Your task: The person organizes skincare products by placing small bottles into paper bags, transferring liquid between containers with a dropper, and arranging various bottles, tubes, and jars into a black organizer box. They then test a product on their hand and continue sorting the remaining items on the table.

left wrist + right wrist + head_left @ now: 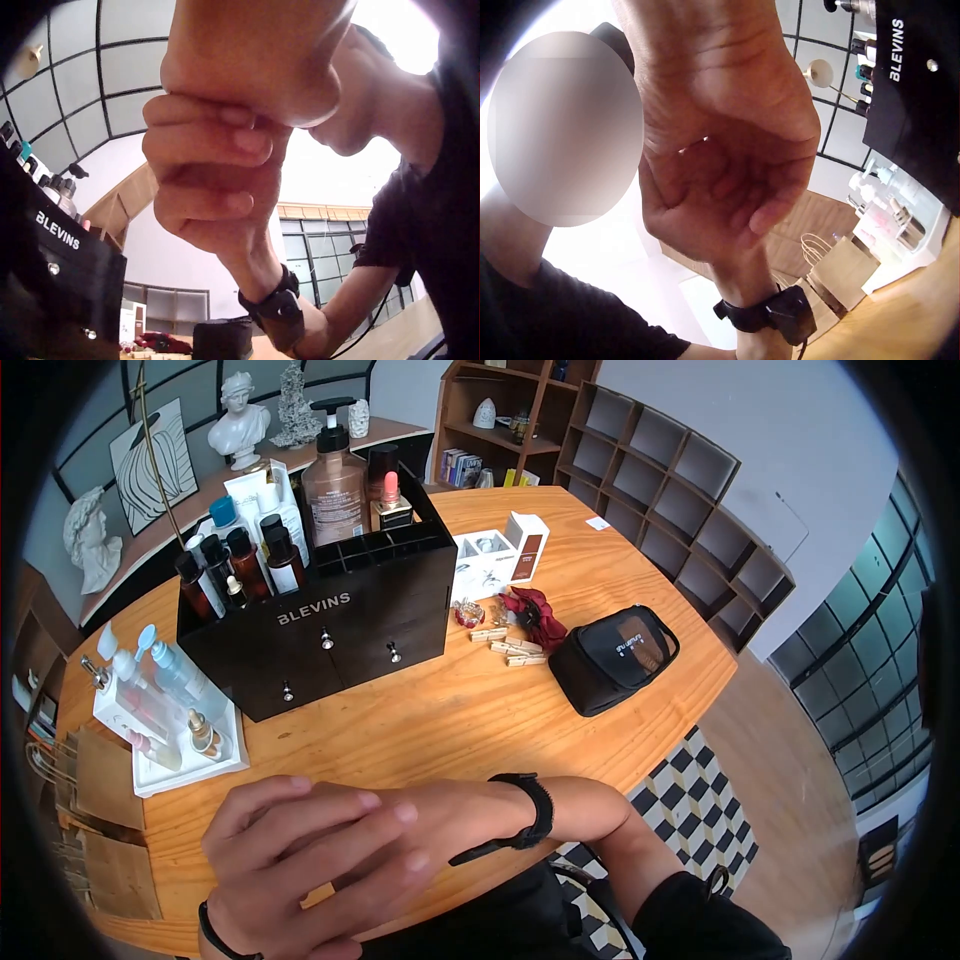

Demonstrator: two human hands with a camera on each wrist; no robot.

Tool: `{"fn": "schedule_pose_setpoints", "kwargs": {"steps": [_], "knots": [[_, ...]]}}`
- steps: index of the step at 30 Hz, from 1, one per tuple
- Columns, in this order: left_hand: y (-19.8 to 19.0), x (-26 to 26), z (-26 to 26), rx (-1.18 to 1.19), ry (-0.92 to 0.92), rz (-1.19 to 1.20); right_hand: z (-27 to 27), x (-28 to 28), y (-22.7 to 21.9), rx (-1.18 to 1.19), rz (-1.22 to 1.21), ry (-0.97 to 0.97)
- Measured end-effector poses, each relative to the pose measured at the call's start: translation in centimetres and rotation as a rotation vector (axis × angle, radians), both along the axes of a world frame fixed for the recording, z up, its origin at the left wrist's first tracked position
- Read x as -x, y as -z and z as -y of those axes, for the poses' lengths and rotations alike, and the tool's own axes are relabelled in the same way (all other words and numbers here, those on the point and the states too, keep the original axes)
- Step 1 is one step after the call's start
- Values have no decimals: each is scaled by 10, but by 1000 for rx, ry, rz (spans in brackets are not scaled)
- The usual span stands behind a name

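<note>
Both hands are together above the near edge of the table. In the head view the left hand (290, 870) lies over the right hand (430, 825), its fingers separated and loosely bent. The right hand's fingers are mostly hidden there. In the left wrist view the right hand (210, 172) shows bent fingers just below the left hand (255, 60). Seen from the right wrist, the left hand (705, 202) and right hand (735, 90) meet around a shadowed hollow. No object shows between them. A black strap (535, 810) circles the right wrist.
Beyond the hands stands a black BLEVINS organizer (330, 635) filled with bottles. At left is a white tray (240, 745) with pump bottles. A black pouch (610, 660), wooden clips (520, 648), a red scrunchie (540, 622) and small boxes (528, 545) are farther right.
</note>
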State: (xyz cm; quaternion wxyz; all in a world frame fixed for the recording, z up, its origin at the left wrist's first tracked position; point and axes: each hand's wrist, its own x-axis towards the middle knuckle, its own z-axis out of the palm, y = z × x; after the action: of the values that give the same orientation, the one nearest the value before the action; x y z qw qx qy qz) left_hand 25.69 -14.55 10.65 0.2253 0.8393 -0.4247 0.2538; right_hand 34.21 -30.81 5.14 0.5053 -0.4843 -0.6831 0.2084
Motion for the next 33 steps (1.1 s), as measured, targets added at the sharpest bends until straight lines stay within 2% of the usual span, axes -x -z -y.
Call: {"fn": "schedule_pose_setpoints", "kwargs": {"steps": [1,2,4,5,7,11,13,16,20,22,23,25,26,29,31,33], "knots": [[-4,-3,-1,-10,97,72,1,0,-3,51,12,-3],[-3,-3,-2,-8,97,72,-1,-1,3,53,12,-4],[1,2,-4,-22,111,21,-7,-3,27,-42,-348,-89],[5,8,-4,-22,113,19,-12,-3,33,-42,-349,-87],[7,19,-1,-5,-77,-153,-19,-5,38,94,-190,-100],[-2,9,-3,-7,29,-33,-9,-2,21,39,-236,-99],[-3,11,-2,-74,-20,11,-1,-8,7,282,-142,-147],[0,12,1,-87,-55,67,3,-13,-11,373,-69,-120],[-1,12,0,-87,-39,42,1,-11,-1,369,-81,-125],[0,12,0,-93,-13,79,-1,-7,6,174,-163,-134],[5,16,3,-91,-14,78,0,-9,4,176,-165,-134],[18,28,8,-79,-213,32,1,-14,-7,405,-60,-163],[19,26,8,-78,-215,32,3,-14,-7,406,-59,-164],[16,19,8,-152,-182,162,7,-15,-2,295,-57,-144],[6,11,5,-199,-71,264,1,-15,6,248,-54,-197],[9,5,5,-146,-38,271,-3,-13,9,254,-45,-186]]}}
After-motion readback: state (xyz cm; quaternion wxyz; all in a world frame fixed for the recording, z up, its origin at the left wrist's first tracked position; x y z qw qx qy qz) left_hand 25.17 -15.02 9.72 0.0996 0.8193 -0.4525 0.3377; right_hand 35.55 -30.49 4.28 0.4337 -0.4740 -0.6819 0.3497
